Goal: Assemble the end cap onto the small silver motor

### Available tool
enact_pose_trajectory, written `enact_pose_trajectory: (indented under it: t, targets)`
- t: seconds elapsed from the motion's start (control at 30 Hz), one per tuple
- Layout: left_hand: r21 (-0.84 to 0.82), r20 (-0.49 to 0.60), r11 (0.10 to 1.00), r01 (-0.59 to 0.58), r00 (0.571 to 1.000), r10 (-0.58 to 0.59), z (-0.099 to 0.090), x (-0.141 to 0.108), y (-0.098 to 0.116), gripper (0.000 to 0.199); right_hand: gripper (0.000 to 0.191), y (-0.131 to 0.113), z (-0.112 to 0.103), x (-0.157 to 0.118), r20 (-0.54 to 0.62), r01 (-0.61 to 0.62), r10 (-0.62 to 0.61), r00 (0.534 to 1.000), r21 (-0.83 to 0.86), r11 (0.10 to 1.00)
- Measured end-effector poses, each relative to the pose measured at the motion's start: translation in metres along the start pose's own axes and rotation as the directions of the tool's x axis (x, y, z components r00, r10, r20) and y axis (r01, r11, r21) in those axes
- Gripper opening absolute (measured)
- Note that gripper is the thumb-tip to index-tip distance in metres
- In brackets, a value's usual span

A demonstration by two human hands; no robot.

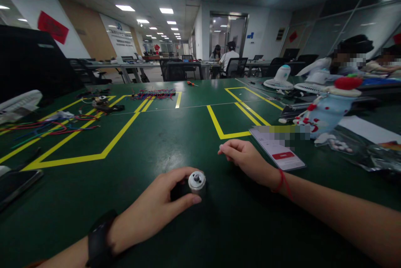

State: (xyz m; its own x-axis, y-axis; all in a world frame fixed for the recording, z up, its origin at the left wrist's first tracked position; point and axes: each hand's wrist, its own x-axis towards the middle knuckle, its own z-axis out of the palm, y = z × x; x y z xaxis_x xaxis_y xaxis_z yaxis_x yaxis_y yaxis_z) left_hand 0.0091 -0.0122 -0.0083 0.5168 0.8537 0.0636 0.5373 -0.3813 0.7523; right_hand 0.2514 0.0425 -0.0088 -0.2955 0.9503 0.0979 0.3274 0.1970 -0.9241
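Observation:
My left hand (pixel 161 201) is closed around a small cylindrical electric motor (pixel 197 181), thumb on the near side and fingers on the far side. The motor stands upright over the green table, its silvery end face, short central shaft and small dark holes turned up. My right hand (pixel 239 155) hovers to the right of the motor, apart from it. Its thumb and fingers are pinched together; whatever they may hold is too small to make out. Close beside the right wrist lies a phone (pixel 286 157) with a lit screen.
Yellow tape (pixel 122 136) marks areas on the green table (pixel 169 138). Loose wires (pixel 62 128) lie at left, a wire bundle (pixel 153 94) and a screwdriver (pixel 192 84) farther back. A blue bottle (pixel 332 109), white fans (pixel 278 79) and plastic bags (pixel 380 157) occupy the right. People sit beyond.

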Motion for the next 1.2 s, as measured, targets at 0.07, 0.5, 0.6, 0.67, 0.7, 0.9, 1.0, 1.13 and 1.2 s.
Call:
enact_pose_trajectory:
  t: [0.07, 0.5, 0.6, 0.67, 0.7, 0.9, 1.0, 1.13, 1.2]
  targets:
    - [0.001, 0.001, 1.000, -0.004, 1.000, 0.004, 0.000, 0.000, 0.000, 0.036, 0.024, -0.003, 0.003, -0.002, 0.077, 0.045, -0.039, 0.996, -0.080, 0.996]
    - [-0.017, -0.009, 1.000, -0.006, 1.000, 0.006, 0.002, 0.001, 0.000, 0.031, 0.012, -0.035, 0.029, -0.016, 0.118, 0.321, -0.311, 0.943, -0.070, 0.945]
    - [-0.015, 0.002, 1.000, -0.003, 1.000, 0.003, 0.001, -0.001, 0.001, 0.031, 0.017, -0.034, 0.022, -0.013, 0.137, 0.304, -0.292, 0.947, -0.080, 0.949]
    - [-0.014, -0.001, 1.000, -0.002, 1.000, 0.002, 0.000, -0.001, 0.002, 0.031, 0.018, -0.035, 0.022, -0.013, 0.211, 0.334, -0.304, 0.929, -0.125, 0.934]
    - [-0.014, -0.004, 1.000, -0.004, 1.000, 0.003, 0.000, -0.001, 0.002, 0.031, 0.019, -0.036, 0.023, -0.014, 0.240, 0.351, -0.312, 0.919, -0.139, 0.926]
    - [-0.004, -0.011, 1.000, 0.000, 1.000, 0.000, 0.002, 0.000, 0.000, 0.032, 0.014, -0.039, 0.027, -0.015, 0.165, 0.359, -0.338, 0.927, -0.119, 0.926]
    - [0.002, -0.019, 1.000, -0.007, 1.000, 0.007, 0.002, 0.001, -0.001, 0.033, 0.017, -0.035, 0.017, -0.011, 0.146, 0.342, -0.327, 0.934, -0.096, 0.935]
    - [-0.028, -0.010, 1.000, -0.014, 1.000, 0.014, 0.001, 0.000, 0.001, 0.033, 0.011, -0.021, 0.003, -0.011, 0.362, 0.402, -0.316, 0.877, -0.190, 0.896]
    - [-0.028, -0.002, 1.000, -0.008, 1.000, 0.008, 0.000, 0.000, 0.002, 0.032, 0.012, -0.014, 0.001, -0.013, 0.438, 0.422, -0.289, 0.851, -0.242, 0.874]
